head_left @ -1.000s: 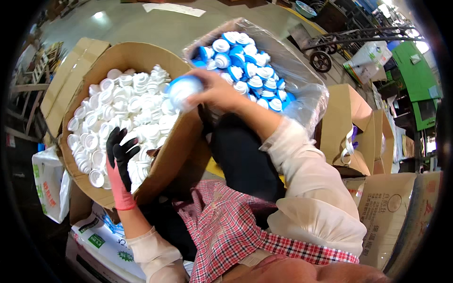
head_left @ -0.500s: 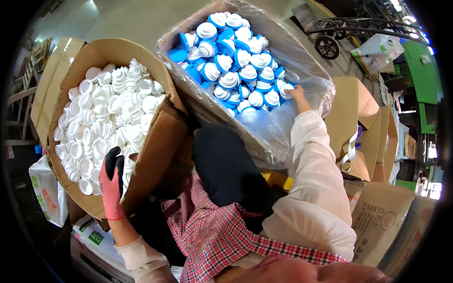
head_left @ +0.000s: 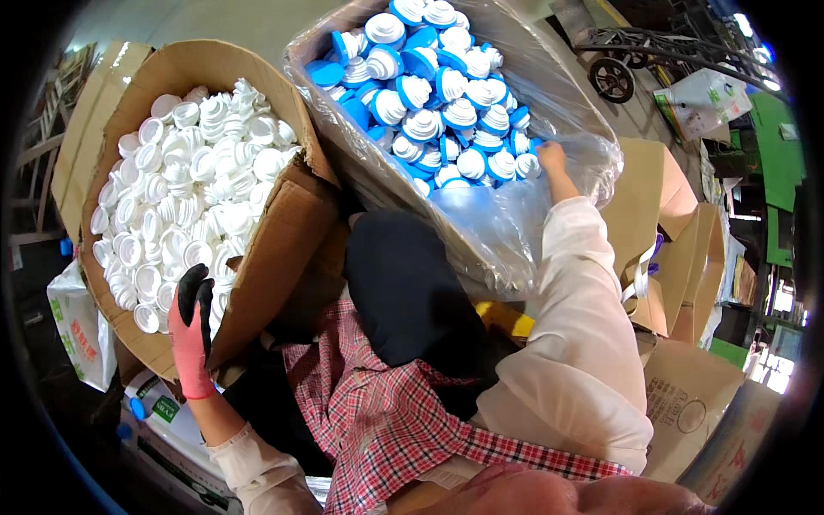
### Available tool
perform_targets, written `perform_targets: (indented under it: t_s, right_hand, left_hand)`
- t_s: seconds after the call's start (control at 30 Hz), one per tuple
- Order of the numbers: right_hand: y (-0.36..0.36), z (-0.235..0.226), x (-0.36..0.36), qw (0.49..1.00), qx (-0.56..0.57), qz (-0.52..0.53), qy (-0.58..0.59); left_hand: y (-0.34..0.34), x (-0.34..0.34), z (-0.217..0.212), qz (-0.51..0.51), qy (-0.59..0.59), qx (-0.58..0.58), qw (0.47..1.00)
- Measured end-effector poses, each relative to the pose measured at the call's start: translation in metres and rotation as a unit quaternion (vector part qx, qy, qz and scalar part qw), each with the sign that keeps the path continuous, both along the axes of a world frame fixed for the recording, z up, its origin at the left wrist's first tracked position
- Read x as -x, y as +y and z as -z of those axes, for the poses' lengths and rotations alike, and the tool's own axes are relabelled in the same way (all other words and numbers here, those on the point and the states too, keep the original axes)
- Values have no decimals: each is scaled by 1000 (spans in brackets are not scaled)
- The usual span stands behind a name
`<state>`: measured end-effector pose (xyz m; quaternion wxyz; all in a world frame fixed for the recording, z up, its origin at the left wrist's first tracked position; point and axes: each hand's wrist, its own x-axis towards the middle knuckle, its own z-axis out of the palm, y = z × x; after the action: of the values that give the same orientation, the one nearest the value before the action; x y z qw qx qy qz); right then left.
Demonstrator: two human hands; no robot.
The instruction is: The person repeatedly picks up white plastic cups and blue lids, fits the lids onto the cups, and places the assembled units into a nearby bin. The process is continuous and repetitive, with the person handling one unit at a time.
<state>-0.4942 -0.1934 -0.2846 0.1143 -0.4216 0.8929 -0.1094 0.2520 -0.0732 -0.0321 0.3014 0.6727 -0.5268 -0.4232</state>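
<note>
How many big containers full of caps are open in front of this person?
2. A cardboard box of white caps sits on the left, by the gloved left hand. A plastic-lined box of blue-and-white caps sits upper right, where the right hand reaches in. Others may be hidden.

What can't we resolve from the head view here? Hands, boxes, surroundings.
- Right hand: fingers buried among the blue-and-white caps, so any grip is hidden.
- Left hand: gloved, at the edge of the box of white caps; palm side hidden, grip unclear.
- Depth of both boxes: top layers cover everything below.
- Plastic liner: glare blurs what lies behind it.
- Wheeled cart, top right: bent and cut by the fisheye rim.
</note>
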Motion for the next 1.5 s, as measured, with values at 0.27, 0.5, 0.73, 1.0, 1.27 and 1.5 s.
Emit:
perform_targets:
  t_s: [0.27,0.5,0.73,1.0,1.27,1.5]
  right_hand:
    - [43,-100,-139,764,-401,-505,-26]
    - [61,-261,-261,901,80,-398,-152]
    - [31,-289,-399,807,125,-554,-162]
    - [41,-239,-537,764,6,-616,-192]
    - [34,-223,-603,747,66,-649,-127]
    - [23,-205,-631,752,-43,-644,-133]
  left_hand:
    - [17,-23,-46,-3,-93,74,993]
    - [120,-152,-59,-308,104,312,893]
    - [321,-293,71,-565,60,225,792]
    - [270,-334,240,-484,-159,-42,860]
    - [174,-400,341,-331,-365,-237,837]
    - [141,-420,388,-266,-368,-312,835]
